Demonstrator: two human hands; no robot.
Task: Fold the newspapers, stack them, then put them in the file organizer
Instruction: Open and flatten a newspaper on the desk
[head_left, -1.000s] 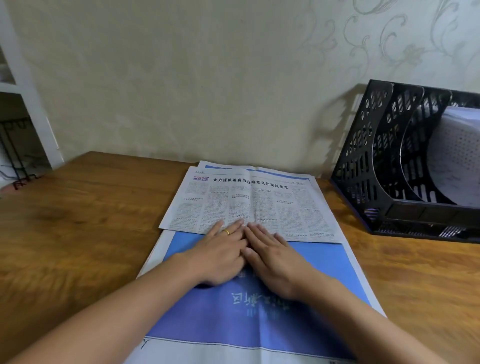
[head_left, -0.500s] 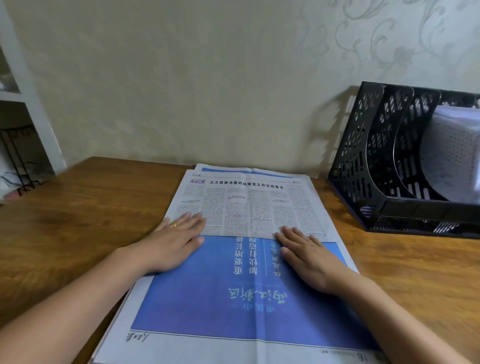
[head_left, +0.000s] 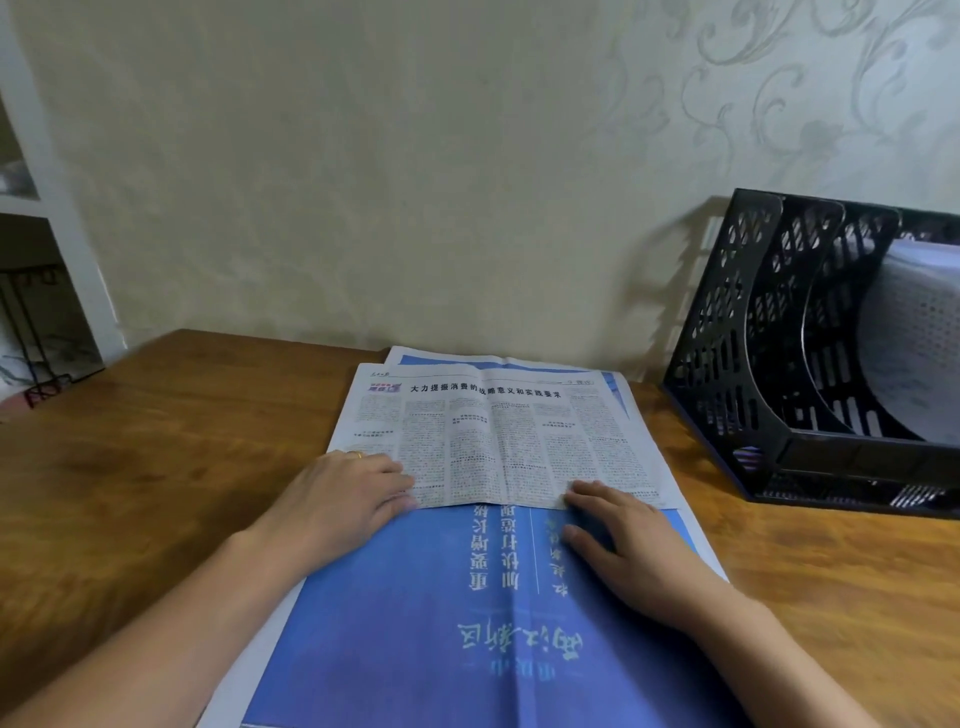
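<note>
A folded newspaper (head_left: 498, 441) with black print lies on the far half of an open blue newspaper sheet (head_left: 441, 623) spread on the wooden table (head_left: 156, 467). My left hand (head_left: 343, 499) lies flat on the near left corner of the folded paper, fingers straight. My right hand (head_left: 628, 540) lies flat on the blue sheet with its fingertips at the folded paper's near right edge. A black mesh file organizer (head_left: 737, 364) stands at the right against the wall, with white papers (head_left: 914, 332) in one of its slots.
A pale wallpapered wall (head_left: 415, 182) runs behind the table. A white shelf unit (head_left: 57, 218) stands past the table's left end. Bare wood shows on both sides of the newspapers.
My hands started together at the middle of the folded paper's near edge and have slid apart, the left toward the left corner and the right toward the right side.
</note>
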